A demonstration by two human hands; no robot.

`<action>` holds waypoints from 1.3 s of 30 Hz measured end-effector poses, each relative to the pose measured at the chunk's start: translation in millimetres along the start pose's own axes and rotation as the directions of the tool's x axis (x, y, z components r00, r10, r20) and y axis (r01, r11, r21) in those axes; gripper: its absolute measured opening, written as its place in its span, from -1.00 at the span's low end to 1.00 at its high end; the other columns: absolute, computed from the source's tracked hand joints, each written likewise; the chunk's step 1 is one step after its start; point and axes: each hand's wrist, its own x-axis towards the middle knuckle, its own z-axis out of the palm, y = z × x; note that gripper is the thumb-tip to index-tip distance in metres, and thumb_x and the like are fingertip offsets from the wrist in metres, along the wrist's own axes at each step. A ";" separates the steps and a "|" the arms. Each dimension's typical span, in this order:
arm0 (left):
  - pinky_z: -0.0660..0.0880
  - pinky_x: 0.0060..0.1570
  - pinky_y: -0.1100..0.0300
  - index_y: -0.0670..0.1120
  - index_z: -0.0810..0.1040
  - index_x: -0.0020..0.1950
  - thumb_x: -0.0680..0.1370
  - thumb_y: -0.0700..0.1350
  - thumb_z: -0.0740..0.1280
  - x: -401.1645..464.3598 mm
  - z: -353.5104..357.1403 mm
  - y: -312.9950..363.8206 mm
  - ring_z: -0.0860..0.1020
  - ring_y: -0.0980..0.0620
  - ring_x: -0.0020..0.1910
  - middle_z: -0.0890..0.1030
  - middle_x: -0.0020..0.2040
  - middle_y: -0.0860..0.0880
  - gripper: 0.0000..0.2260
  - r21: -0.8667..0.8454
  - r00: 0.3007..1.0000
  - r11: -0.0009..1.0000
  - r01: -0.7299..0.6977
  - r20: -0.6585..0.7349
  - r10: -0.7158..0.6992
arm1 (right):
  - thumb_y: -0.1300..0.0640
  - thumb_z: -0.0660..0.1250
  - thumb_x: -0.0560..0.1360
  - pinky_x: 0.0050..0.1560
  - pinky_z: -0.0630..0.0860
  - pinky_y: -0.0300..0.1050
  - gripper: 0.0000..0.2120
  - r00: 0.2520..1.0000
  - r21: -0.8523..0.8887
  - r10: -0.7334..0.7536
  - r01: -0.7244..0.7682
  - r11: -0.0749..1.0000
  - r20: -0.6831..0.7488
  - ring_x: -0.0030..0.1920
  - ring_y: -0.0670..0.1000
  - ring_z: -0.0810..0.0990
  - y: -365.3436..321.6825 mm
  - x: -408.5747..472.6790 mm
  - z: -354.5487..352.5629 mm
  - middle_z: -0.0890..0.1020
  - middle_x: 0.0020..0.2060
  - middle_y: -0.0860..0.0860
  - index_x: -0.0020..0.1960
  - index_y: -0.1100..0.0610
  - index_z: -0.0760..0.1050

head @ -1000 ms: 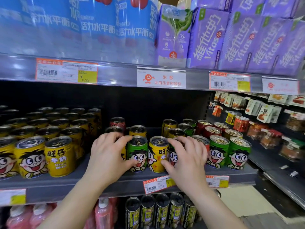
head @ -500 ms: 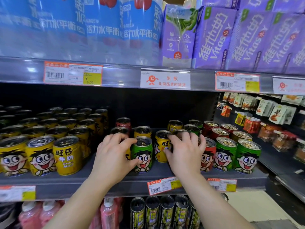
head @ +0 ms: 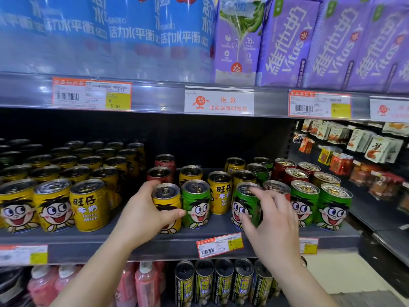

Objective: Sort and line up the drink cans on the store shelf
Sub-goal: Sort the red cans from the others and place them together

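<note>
While the left hand [head: 141,214] grips 1 yellow can [head: 167,201], the right hand [head: 269,220] clasps 1 green can [head: 243,204].

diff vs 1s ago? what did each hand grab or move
The left hand now grips a yellow can at the shelf front, beside the front green can; earlier that can was hidden behind the hand. The right hand moved from the middle cans onto another green can and now holds it. The yellow block at left and the two green cans at right stayed put.
</note>
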 end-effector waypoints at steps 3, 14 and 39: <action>0.39 -0.02 0.31 0.01 0.30 0.41 0.22 0.08 0.60 -2.0 9.2 8.2 0.49 0.21 0.01 0.50 0.07 0.16 -0.16 -0.063 0.998 0.998 -0.031 0.050 0.034 | 0.01 0.47 0.38 0.04 0.47 -0.05 -0.39 0.994 0.047 0.052 -0.056 0.997 0.094 0.16 0.05 0.49 -1.2 -1.6 -2.4 0.43 0.20 -0.01 0.38 -0.02 0.33; 0.46 -0.06 0.29 0.17 0.36 0.16 0.22 0.05 0.60 3.1 19.9 12.7 0.52 0.19 0.03 0.55 0.03 0.17 -0.38 -0.165 0.991 0.986 0.008 0.130 0.014 | -0.21 0.34 0.42 0.13 0.44 -0.07 -0.44 0.957 -0.081 0.034 -0.012 0.997 0.287 0.27 0.09 0.44 -0.5 16.0 -7.6 0.26 0.42 0.01 0.32 -0.02 0.28; 0.43 -0.14 0.29 0.04 0.39 0.27 0.22 0.00 0.61 2.3 31.8 13.7 0.55 0.23 -0.06 0.60 -0.03 0.13 -0.31 -0.137 0.995 0.990 0.043 0.095 -0.031 | -0.49 0.22 0.26 0.44 -0.23 0.25 -0.21 0.944 -0.333 0.127 -0.020 0.943 0.303 0.51 0.18 -0.06 66.8 62.4 -24.0 0.25 0.44 0.08 0.36 -0.07 0.35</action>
